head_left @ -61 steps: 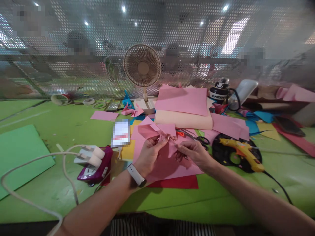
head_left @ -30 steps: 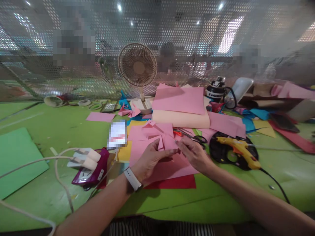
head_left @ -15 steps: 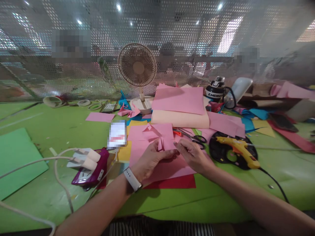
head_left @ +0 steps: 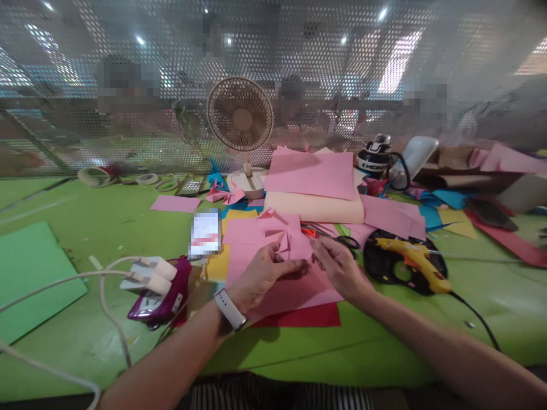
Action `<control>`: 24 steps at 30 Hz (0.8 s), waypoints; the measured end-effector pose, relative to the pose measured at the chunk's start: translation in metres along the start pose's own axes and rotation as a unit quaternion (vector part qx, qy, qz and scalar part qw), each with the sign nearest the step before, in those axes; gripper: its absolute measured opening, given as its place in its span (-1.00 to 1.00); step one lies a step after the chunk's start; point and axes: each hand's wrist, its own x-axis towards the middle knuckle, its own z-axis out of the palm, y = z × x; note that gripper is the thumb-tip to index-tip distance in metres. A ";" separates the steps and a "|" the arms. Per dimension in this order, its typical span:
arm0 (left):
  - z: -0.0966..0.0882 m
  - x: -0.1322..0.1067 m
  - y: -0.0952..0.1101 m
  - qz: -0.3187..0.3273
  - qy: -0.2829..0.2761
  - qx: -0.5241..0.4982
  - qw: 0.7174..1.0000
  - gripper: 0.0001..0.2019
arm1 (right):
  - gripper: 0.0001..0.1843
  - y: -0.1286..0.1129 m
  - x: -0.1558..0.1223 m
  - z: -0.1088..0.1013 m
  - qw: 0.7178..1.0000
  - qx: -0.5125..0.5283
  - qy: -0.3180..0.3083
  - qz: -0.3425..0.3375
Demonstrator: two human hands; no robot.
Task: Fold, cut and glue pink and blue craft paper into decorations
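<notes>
A folded pink paper piece (head_left: 285, 234) with several creased flaps is held just above the pink sheets (head_left: 294, 287) on the green table (head_left: 299, 353). My left hand (head_left: 258, 276), a white watch on its wrist, pinches the piece's lower edge from below left. My right hand (head_left: 337, 266) pinches the piece's right edge with thumb and forefinger. Both hands meet over the pink and red sheets near the table's front.
Scissors (head_left: 342, 239) lie just behind my right hand, a yellow glue gun (head_left: 412, 255) on a black disc to its right. A phone (head_left: 205, 233) and a purple power strip (head_left: 160, 290) with white plugs sit left. A desk fan (head_left: 240, 122), paper stacks (head_left: 314, 188) and a perforated screen stand behind.
The folded pink piece has been lowered and turned between my fingers. My right hand shifted its pinch slightly up along the right edge; my left hand stays in place.
</notes>
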 end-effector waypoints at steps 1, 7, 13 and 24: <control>-0.001 -0.001 -0.002 -0.018 0.003 0.001 1.000 -0.61 | -0.66 0.001 0.002 -0.003 0.999 0.021 0.027 0.010; -0.008 0.000 -0.002 -0.002 -0.018 -0.037 0.999 -0.61 | -0.68 -0.001 0.011 -0.015 0.986 0.152 0.066 0.033; -0.011 0.001 0.007 0.077 -0.014 -0.165 0.983 -0.66 | -0.64 -0.004 0.007 -0.014 1.000 -0.001 0.019 -0.021; -0.029 0.014 0.012 0.132 0.142 -0.047 0.980 -0.57 | -0.86 -0.003 0.011 -0.025 0.949 -0.200 -0.042 -0.241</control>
